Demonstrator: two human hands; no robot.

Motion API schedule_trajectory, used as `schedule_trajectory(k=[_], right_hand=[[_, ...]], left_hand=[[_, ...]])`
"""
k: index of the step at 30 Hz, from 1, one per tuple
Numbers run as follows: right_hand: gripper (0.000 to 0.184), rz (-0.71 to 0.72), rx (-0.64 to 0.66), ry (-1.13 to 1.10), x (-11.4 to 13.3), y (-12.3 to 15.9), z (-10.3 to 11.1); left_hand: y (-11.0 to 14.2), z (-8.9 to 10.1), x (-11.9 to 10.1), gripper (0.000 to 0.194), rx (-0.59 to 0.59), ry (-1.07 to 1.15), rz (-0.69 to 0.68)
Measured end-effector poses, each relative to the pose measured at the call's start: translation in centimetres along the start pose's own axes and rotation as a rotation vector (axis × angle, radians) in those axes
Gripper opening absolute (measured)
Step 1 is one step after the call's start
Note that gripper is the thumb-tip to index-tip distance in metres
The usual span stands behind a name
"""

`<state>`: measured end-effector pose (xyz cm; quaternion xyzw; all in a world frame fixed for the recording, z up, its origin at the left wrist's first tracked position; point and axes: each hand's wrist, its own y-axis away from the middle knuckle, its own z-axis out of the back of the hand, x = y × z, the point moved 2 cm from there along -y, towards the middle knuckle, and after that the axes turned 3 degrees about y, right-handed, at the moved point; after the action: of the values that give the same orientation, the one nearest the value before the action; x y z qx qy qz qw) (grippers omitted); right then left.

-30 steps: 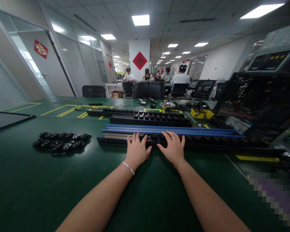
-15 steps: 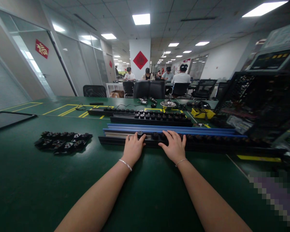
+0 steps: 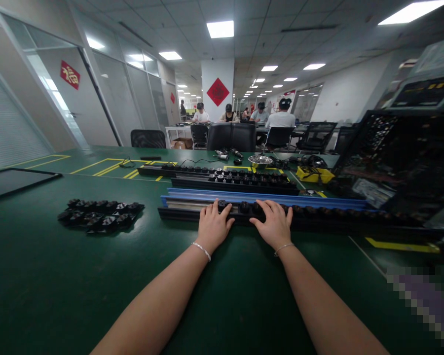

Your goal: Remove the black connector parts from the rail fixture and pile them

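Both my hands rest on a long black rail [image 3: 177, 213] that lies across the green table [image 3: 59, 276] and carries a row of black socket modules [image 3: 318, 211]. My left hand [image 3: 212, 226] lies flat on the rail's near edge, fingers stretched out toward one module. My right hand [image 3: 274, 224] lies flat just to its right, fingers spread over several modules. Neither hand grips anything. A blue rail [image 3: 266, 198] lies right behind the black one.
A pile of loose black modules [image 3: 99, 216] lies to the left. Two more black rails with modules [image 3: 229, 178] lie further back, near a metal bowl [image 3: 259, 159] and a yellow tray [image 3: 315, 173]. A black crate [image 3: 399, 158] stands at right. Several people sit at a far table.
My left hand's fingers curled half a second ago and are stretched out flat again. The view has shifted slightly; both hands stay on the rail.
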<state>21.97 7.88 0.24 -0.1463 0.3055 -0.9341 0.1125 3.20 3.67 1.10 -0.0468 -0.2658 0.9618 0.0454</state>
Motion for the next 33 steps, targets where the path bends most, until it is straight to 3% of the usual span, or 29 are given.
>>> schedule_trajectory(k=[5, 18, 33], right_hand=[[0.045, 0.003, -0.001, 0.003, 0.1, 0.1, 0.0], [0.044, 0.017, -0.001, -0.005, 0.0, 0.0, 0.0], [0.044, 0.022, -0.009, 0.001, 0.0, 0.1, 0.0]], left_hand=[[0.0, 0.3, 0.1, 0.049, 0.009, 0.021, 0.024], [0.4, 1.1, 2.8, 0.047, 0.014, -0.048, 0.082], [0.9, 2.2, 9.1, 0.044, 0.013, -0.091, 0.066]])
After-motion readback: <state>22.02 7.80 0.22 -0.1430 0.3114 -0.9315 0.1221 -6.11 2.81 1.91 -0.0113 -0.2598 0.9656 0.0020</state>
